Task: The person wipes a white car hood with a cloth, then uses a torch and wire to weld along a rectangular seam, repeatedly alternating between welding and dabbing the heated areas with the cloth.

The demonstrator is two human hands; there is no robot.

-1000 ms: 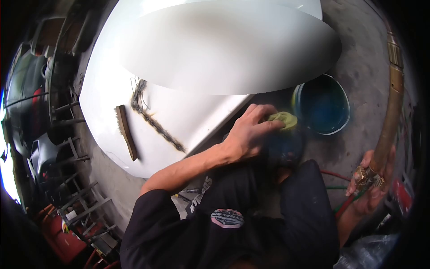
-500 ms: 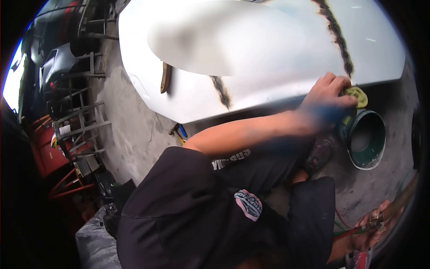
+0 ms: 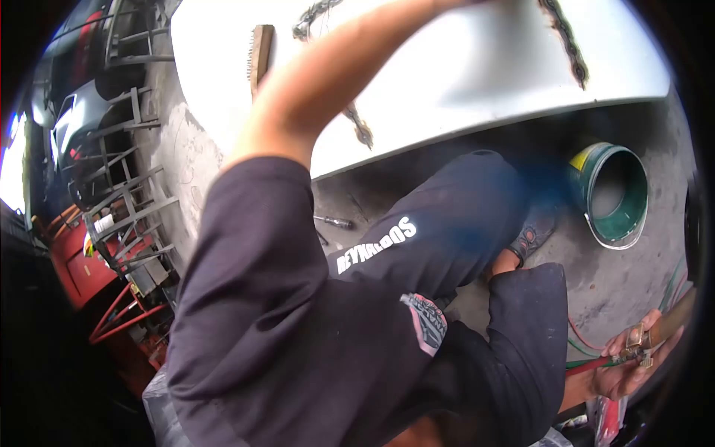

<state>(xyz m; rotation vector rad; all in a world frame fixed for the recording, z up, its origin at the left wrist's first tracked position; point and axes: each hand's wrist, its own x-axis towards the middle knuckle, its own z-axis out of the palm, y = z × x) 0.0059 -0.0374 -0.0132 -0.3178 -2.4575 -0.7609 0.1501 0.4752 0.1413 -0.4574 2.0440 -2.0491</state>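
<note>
My left forearm (image 3: 320, 86) reaches up across a white panel (image 3: 462, 82), and the hand itself lies beyond the top edge of the view. Dark scorched strips (image 3: 567, 48) run over the panel. Near the left elbow lies a wooden wire brush (image 3: 261, 52) with its bristles facing left. At the lower right, my right hand (image 3: 622, 365) is closed around a gas torch (image 3: 639, 339) with brass fittings. Red and green hoses (image 3: 588, 366) lead from it.
A green bucket (image 3: 642, 201) with greyish contents stands on the concrete floor by the panel. A hand tool (image 3: 335, 222) lies on the floor near my knee. Metal stands (image 3: 134, 194) and a red cabinet (image 3: 82, 261) are at the left.
My left hand, holding a yellow-green cloth above the bucket, has swung up over the panel and out of view with the cloth. The right hand keeps its hold. The view has shifted.
</note>
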